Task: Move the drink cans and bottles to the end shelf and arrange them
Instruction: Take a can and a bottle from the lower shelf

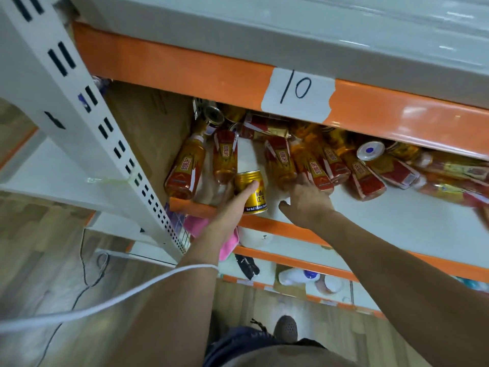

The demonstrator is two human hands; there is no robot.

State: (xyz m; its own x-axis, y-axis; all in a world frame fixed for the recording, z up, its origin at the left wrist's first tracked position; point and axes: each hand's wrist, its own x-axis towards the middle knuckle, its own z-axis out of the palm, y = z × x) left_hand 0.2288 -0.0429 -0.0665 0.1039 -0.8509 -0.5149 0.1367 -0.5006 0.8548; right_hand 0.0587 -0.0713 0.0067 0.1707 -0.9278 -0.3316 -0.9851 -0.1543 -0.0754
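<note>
My left hand [229, 205] grips a gold drink can [251, 190] at the front edge of the white shelf [383, 221]. Behind the can stand several orange-brown drink bottles with red labels [185, 168], and a white bottle [245, 157] stands right behind the can. My right hand [304, 200] reaches in beside the can, fingers stretched toward a red-labelled bottle [316, 168]; I cannot tell whether it touches it. More cans [214, 116] sit at the back, partly hidden under the upper shelf.
An orange beam with a paper tag marked 10 [297, 92] hangs above the shelf opening. A white perforated upright [79, 102] stands at the left. Lower shelves hold a pink cloth [197, 226], a white plush [255, 237] and other goods. A white cord [105, 303] crosses my left forearm.
</note>
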